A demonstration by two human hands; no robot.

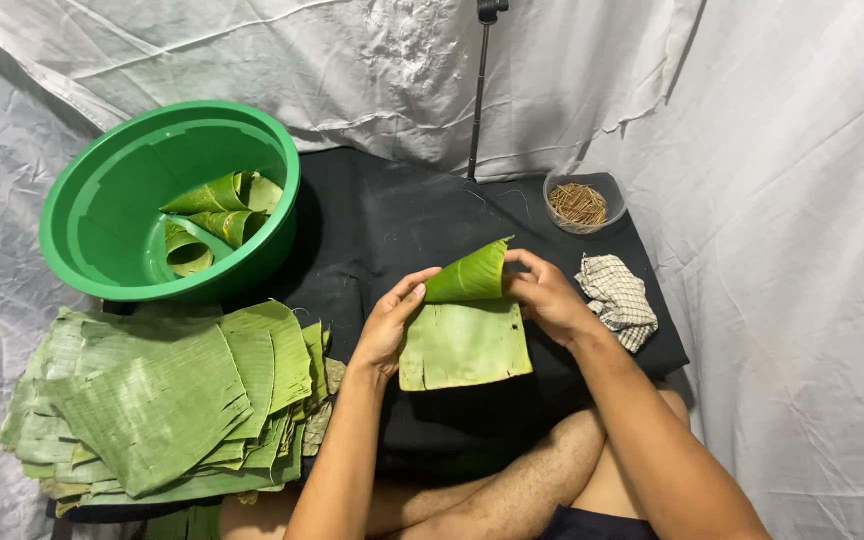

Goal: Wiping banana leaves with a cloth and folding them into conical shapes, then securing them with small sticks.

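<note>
Head view, looking down over crossed bare legs at a low tabletop (392,215) draped in black cloth. At centre, a banana leaf piece (464,345), pale underside up, far edge curled over toward the near side so the glossy green face shows. Left hand (389,322) pinching the leaf's left edge, thumb on top, fingers beneath. Right hand (548,296) gripping the curled far right corner, fingers closed over the fold. Both hands clamped on the same leaf, set apart at its two sides, held just above the cloth.

Left of the cloth, a thick stack of cut leaves (167,400). Behind that, a green plastic basin (102,215) holding several rolled leaf cones (217,215). At the far right corner, a small clear bowl of thin sticks (578,204). Just beside the right wrist, a crumpled checked cloth (619,297). White sheeting (802,250) all around, with a dark thin pole (479,90) upright at the back.
</note>
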